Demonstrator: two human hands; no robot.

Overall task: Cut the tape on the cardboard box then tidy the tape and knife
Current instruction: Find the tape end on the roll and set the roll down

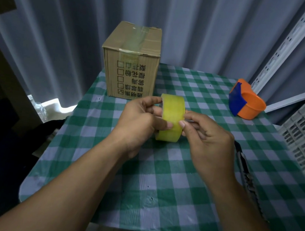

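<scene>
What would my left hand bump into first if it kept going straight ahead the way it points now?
Probably the cardboard box. The left hand, holding the tape roll, points up and away toward the box's printed front, though depth is hard to judge.

Grey curtain (201,23) — checked tablecloth (158,175) beneath.

Both hands (176,132) raised, fingers pinched.
</scene>
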